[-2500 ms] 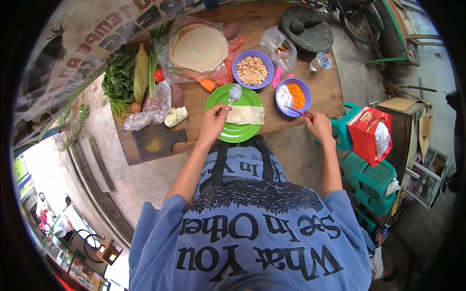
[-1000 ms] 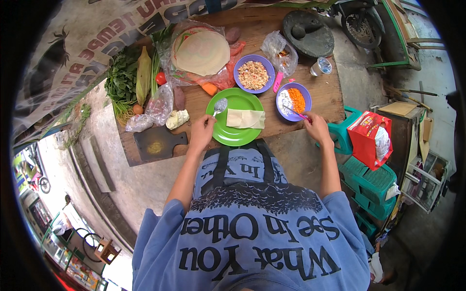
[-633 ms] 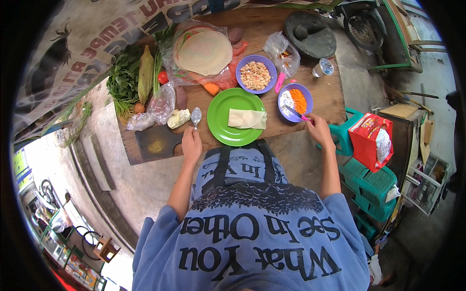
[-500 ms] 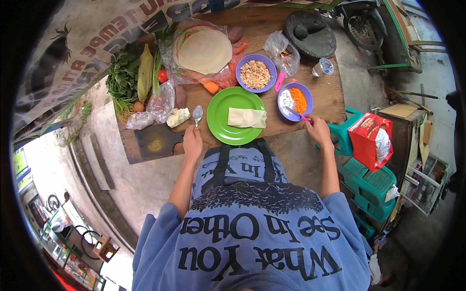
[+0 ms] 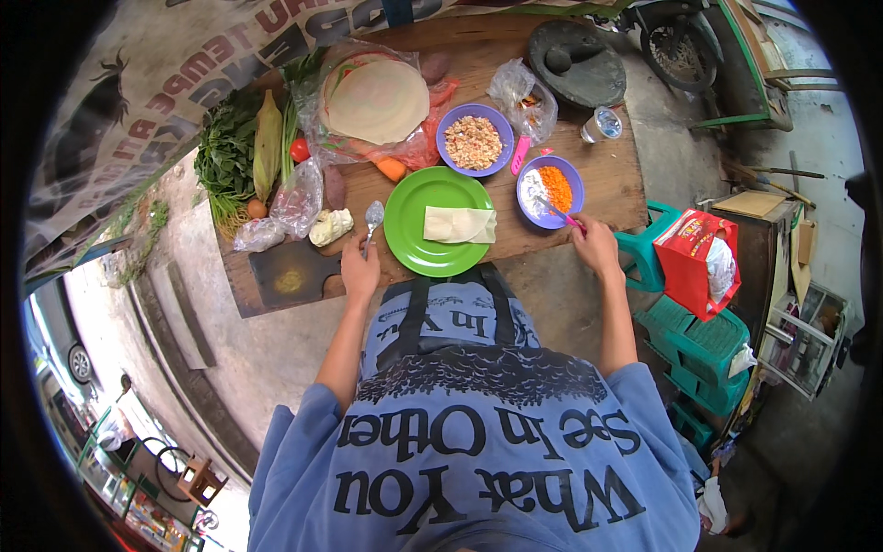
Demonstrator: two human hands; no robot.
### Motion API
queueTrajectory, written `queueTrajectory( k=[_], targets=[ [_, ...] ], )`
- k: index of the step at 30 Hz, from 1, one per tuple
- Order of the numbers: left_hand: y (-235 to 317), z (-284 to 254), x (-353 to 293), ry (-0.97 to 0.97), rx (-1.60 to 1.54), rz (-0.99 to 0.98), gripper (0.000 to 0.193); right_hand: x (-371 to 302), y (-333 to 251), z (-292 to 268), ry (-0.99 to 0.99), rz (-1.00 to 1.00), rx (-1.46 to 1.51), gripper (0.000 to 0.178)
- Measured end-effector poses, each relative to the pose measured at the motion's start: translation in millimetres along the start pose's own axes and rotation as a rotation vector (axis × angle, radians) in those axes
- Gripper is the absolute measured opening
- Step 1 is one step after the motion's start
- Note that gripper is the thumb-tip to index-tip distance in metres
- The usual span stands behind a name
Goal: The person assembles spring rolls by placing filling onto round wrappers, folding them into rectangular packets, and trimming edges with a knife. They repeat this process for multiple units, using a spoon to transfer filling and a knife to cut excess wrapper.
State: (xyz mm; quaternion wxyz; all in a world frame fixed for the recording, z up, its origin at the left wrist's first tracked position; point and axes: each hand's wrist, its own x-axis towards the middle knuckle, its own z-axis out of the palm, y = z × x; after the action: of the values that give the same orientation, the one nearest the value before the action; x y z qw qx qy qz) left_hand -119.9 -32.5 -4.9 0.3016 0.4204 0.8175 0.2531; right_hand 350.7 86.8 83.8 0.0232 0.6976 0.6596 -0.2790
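Folded wrapper point(image 5: 457, 224) is lying flat on the green plate point(image 5: 440, 188), reaching across to its right rim. Just left of the plate, the left hand point(image 5: 360, 266) is gripping a spoon point(image 5: 373, 217), its scoop pointing far. The right hand point(image 5: 596, 245) is holding a pink-handled utensil point(image 5: 572, 220), whose tip is sitting inside the purple bowl point(image 5: 539, 219) on the bench point(image 5: 614, 184). Large dark lettering is running upside down across the blue shirt point(image 5: 478, 515); letters are covering the far-left banner point(image 5: 198, 46), and print is marking the red bag point(image 5: 688, 250) at right.
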Motion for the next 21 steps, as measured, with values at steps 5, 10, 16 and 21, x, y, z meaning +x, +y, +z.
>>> queueTrajectory(
  k=[5,10,16,21],
  targets=[
    [6.8,0.5,-5.0,0.026,0.008,-0.008,0.037,-5.3,-4.2,2.0,-0.050,-0.006,0.086,0.033],
    [9.9,2.8,-5.4,0.056,0.045,0.008,0.039,-7.4,-5.9,0.7,-0.040,-0.014,0.130,0.034],
    [8.8,2.9,-3.7,0.052,0.050,0.027,0.035,-5.2,-3.7,0.6,-0.069,-0.005,0.142,0.036],
    [5.5,1.7,-4.2,0.049,0.079,0.021,0.035,-2.9,-3.4,2.3,-0.031,0.018,0.185,0.036]
  ],
)
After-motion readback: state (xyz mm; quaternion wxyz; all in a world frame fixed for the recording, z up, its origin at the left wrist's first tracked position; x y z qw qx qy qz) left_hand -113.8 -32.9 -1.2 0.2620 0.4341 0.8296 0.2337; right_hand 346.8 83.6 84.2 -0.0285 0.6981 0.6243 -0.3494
